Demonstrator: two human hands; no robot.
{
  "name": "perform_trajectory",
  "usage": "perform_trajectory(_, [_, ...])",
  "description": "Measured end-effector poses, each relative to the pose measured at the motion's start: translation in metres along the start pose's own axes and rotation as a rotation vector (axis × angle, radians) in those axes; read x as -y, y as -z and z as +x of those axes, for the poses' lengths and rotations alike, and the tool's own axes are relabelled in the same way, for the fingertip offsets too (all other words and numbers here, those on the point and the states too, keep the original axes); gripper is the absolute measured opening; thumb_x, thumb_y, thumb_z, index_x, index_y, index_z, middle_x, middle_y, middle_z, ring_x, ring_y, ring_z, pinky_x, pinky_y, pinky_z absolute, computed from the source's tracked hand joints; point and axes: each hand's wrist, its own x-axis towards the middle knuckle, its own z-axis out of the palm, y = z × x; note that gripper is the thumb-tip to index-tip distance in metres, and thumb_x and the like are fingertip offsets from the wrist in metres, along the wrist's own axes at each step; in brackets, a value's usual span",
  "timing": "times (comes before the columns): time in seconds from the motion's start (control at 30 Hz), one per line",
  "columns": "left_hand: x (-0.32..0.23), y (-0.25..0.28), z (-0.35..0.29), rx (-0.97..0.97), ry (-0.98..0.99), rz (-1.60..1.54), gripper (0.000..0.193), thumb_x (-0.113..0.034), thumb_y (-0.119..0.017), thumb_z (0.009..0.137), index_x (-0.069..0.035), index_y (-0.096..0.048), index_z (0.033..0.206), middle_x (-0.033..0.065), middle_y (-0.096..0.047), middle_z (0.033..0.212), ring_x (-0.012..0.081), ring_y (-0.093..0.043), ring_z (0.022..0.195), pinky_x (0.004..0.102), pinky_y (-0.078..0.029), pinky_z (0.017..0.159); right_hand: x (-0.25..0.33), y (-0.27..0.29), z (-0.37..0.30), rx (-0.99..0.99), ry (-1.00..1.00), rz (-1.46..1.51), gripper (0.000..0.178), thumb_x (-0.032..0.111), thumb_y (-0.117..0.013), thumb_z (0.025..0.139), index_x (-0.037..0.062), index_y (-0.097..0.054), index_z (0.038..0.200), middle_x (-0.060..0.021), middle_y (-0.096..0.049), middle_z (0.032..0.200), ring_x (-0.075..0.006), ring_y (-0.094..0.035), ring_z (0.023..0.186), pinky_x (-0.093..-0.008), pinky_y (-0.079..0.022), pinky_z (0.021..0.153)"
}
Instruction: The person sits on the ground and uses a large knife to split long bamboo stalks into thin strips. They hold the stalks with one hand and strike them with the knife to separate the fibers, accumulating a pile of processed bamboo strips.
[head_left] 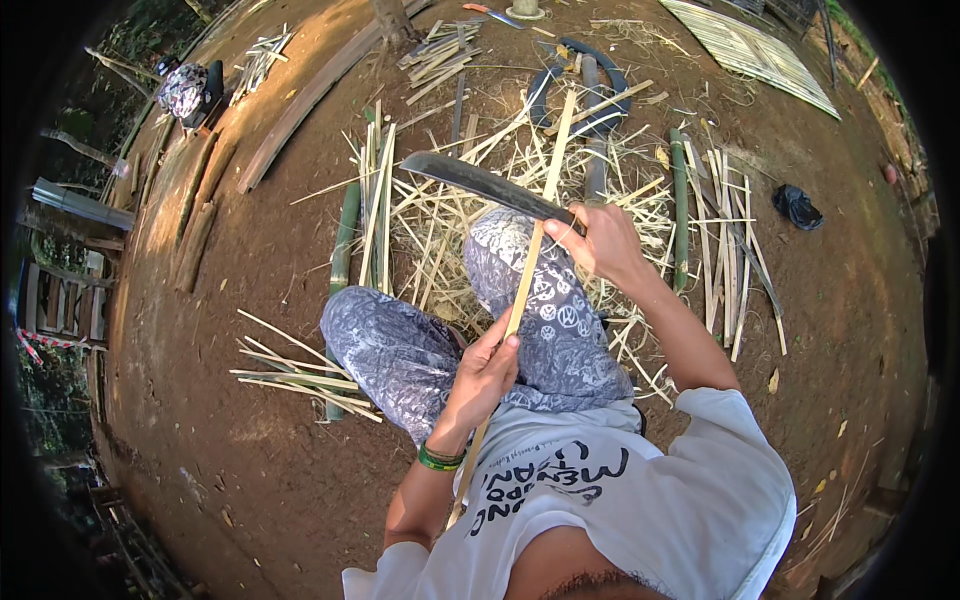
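My left hand (484, 375) is closed round a long, pale bamboo strip (528, 265), which runs up from beside my waist, across my right thigh and past my knee. In my right hand (603, 240) is a machete (478, 180) with a dark curved blade pointing to the left. The blade lies across the strip just above my right knee. My right thumb rests near the strip beside the base of the blade; the handle is mostly hidden in my fingers.
Bamboo shavings (430, 225) litter the ground before my knees. Bundles of strips lie at left (300, 368) and right (722, 240). Green bamboo poles (345, 240) flank the pile. Beyond are a black ring-shaped tube (622, 108), a black plastic bag (797, 207) and another person (190, 92).
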Motion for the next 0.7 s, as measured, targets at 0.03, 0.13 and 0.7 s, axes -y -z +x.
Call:
perform_trajectory(0.03, [0.0,0.0,0.0,-0.011,-0.01,-0.005,0.052,-0.018,-0.045,0.107,-0.012,-0.029,0.157,-0.0084,-0.028,0.067,0.0022,-0.026,0.053,0.0182,-0.025,0.047,0.002,0.001,0.0,0.009,0.02,-0.016,0.068,0.068,-0.062,0.085,0.0005,-0.074,0.09,-0.018,-0.056,0.049,-0.0374,-0.063,0.051,-0.0499,-0.048,0.049])
perform_trajectory(0.13, [-0.003,-0.001,0.002,-0.055,-0.014,-0.074,0.051,-0.016,-0.045,0.107,-0.011,-0.03,0.156,-0.0085,-0.03,0.066,0.0021,-0.028,0.052,0.0186,-0.026,0.046,0.017,-0.006,-0.009,0.091,0.156,-0.047,0.066,0.068,-0.063,0.083,0.0023,-0.073,0.081,-0.0165,-0.054,0.047,-0.0366,-0.062,0.048,-0.0478,-0.049,0.048])
perform_trajectory(0.7, [0.003,0.0,0.018,-0.044,-0.043,-0.169,0.033,-0.006,-0.038,0.101,-0.005,-0.04,0.134,0.0081,-0.059,0.092,0.0084,-0.05,0.057,0.0215,-0.04,0.049,0.012,-0.01,-0.016,0.13,0.148,-0.055,0.059,0.064,-0.062,0.086,0.0055,-0.073,0.084,-0.0148,-0.052,0.046,-0.0334,-0.06,0.046,-0.0466,-0.045,0.045])
